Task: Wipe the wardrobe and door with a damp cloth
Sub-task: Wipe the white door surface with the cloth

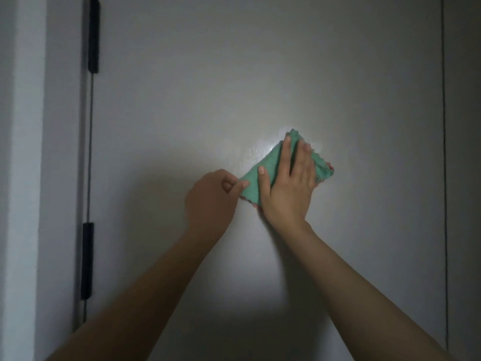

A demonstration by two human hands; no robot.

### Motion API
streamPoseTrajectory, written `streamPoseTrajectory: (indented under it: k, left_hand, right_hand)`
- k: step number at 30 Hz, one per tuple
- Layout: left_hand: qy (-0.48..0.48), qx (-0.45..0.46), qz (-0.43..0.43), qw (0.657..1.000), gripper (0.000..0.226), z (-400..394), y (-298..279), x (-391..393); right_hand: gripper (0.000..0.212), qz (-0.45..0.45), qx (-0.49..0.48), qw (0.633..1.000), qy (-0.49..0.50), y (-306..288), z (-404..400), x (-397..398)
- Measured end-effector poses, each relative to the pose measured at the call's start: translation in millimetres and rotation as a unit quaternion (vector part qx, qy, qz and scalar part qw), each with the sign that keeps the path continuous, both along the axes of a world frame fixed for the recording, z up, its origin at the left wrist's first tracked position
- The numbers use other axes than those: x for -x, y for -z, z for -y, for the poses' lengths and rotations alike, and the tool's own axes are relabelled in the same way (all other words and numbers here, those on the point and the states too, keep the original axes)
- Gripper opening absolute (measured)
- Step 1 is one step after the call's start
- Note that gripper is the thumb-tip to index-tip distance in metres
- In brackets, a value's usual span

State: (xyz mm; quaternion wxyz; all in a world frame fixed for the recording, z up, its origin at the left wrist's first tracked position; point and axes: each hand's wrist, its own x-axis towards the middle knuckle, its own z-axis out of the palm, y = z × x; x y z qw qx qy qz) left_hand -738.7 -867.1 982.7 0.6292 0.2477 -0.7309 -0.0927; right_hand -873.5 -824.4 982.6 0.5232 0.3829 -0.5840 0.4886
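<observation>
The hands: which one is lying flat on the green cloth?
The right hand. Its straight fingers press the green cloth against the door panel, while the left hand only pinches the cloth's lower corner.

The cloth (pixel 276 168) lies on the panel (pixel 182 100), under the right hand (pixel 289 186); the left hand (pixel 210 196) pinches its left corner (hinges (pixel 93 35) far left).
</observation>
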Motion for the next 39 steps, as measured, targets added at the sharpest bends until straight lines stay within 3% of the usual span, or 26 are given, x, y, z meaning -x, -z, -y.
streamPoseTrajectory:
  k: [5,11,17,20,23,25,27,31,33,35,39]
  left_hand:
    - [-0.132,0.156,-0.055,0.977,0.024,27,-10,-4]
    - [-0.189,0.205,-0.104,0.955,0.040,62,-49,-18]
    - [-0.230,0.232,-0.065,0.943,0.046,81,-85,-31]
    - [-0.215,0.222,-0.084,0.947,0.044,85,-91,-46]
    - [-0.226,0.221,-0.086,0.945,0.045,97,-89,-59]
    - [-0.229,0.216,-0.081,0.946,0.047,104,-87,-65]
    - [-0.225,0.207,-0.074,0.949,0.049,109,-88,-70]
    - [-0.200,0.207,-0.070,0.955,0.054,118,-92,-78]
    - [-0.197,0.231,-0.062,0.951,0.056,125,-99,-84]
    - [-0.193,0.243,-0.051,0.949,0.058,130,-104,-86]
    - [-0.202,0.255,-0.038,0.945,0.058,137,-105,-84]
  right_hand:
    - [0.070,-0.072,-0.033,0.995,0.068,-12,1,9]
    - [0.072,-0.261,-0.138,0.953,0.071,-65,-2,21]
    - [0.077,-0.121,-0.077,0.986,0.083,-177,7,11]
    - [0.076,-0.240,-0.120,0.962,0.059,-137,27,-15]
    - [0.076,-0.391,-0.228,0.891,0.049,-53,31,-26]
    - [0.071,-0.434,-0.276,0.857,0.032,-42,24,-17]
    - [0.066,-0.419,-0.256,0.870,0.036,-75,21,-4]
    - [0.074,-0.283,-0.170,0.938,0.101,-175,23,-4]
    - [0.077,-0.257,-0.145,0.949,0.110,-184,38,-25]
    - [0.078,-0.280,-0.142,0.944,0.098,-162,51,-43]
    - [0.073,-0.389,-0.197,0.897,0.076,-113,51,-44]
